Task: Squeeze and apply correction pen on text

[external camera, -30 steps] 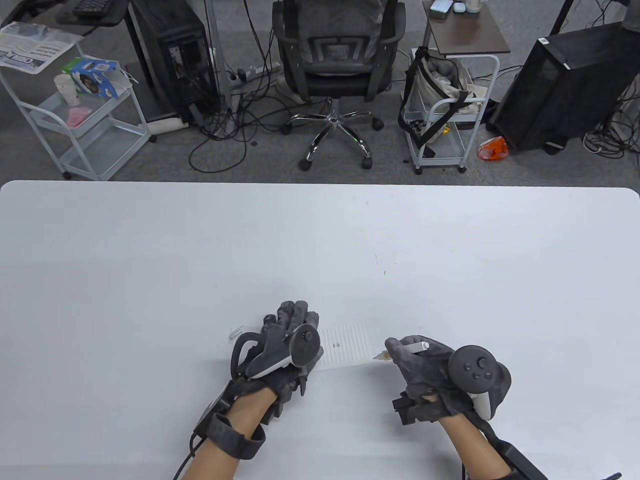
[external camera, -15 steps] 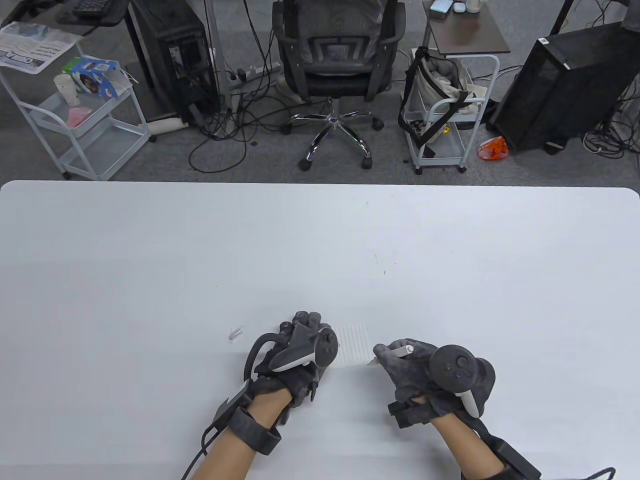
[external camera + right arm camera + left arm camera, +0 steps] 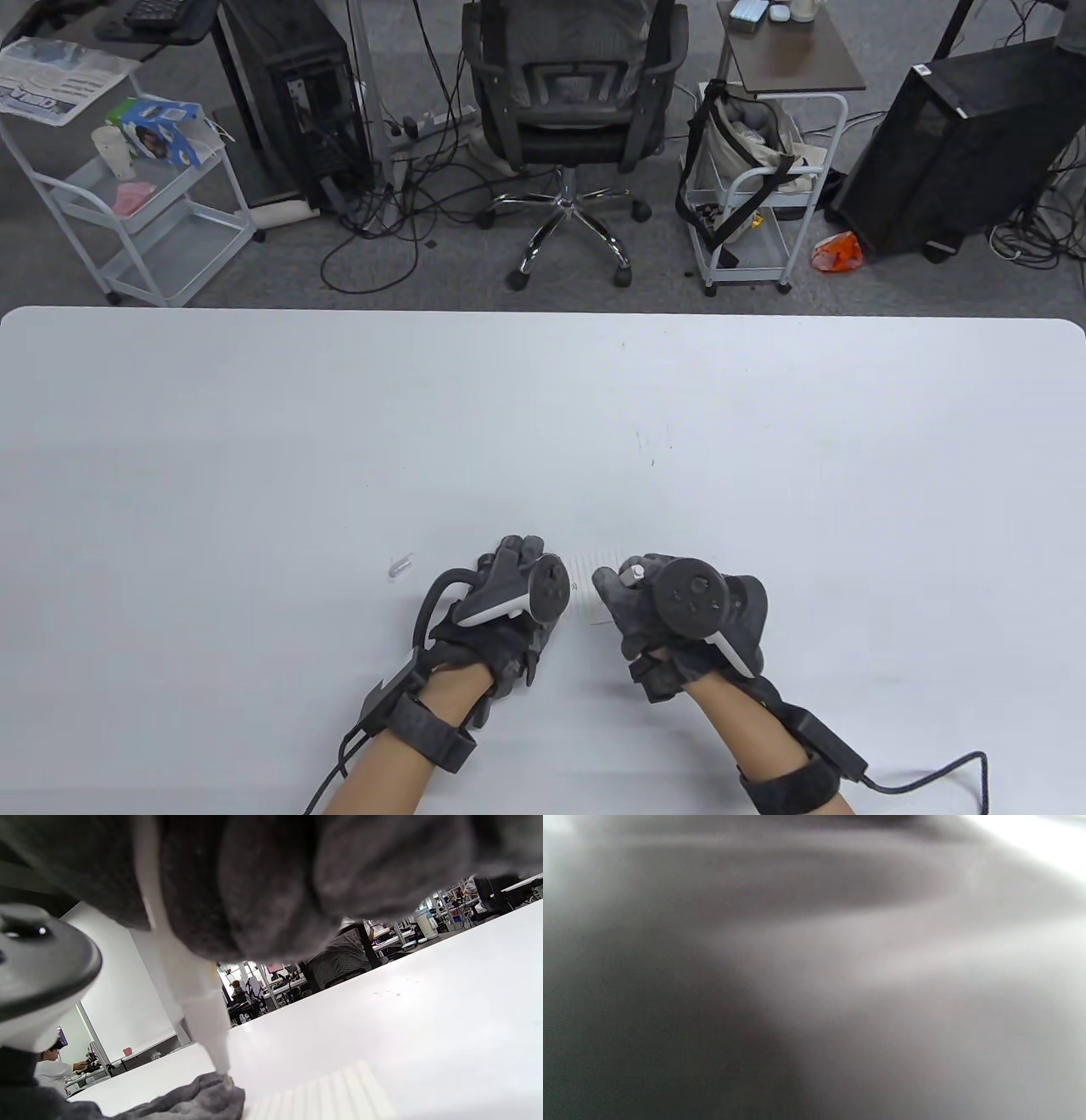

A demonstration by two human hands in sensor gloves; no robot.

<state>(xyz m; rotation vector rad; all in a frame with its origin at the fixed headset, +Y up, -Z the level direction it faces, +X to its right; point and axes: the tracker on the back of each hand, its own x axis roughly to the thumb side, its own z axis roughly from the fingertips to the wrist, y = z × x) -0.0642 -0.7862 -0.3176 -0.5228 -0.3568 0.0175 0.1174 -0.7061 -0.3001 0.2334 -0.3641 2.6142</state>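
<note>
A small lined paper [image 3: 585, 576] lies on the white table [image 3: 543, 424] near the front edge, mostly covered by both hands. My left hand [image 3: 509, 586] rests flat on its left part. My right hand [image 3: 645, 594] grips a white correction pen [image 3: 629, 575], held steeply, tip down. In the right wrist view the pen [image 3: 199, 1001] points down with its tip at the paper [image 3: 322, 1090] right beside the left glove's fingers [image 3: 199, 1099]. The text is hidden under the hands. The left wrist view is only blur.
A small clear pen cap [image 3: 400, 565] lies on the table left of my left hand. Beyond the far edge stand an office chair [image 3: 573, 102], two white carts [image 3: 144, 195] and computer towers [image 3: 950, 144].
My right hand has moved left over the paper with the pen and tipped it from lying low to steep. My left hand shifted slightly right and stays on the paper.
</note>
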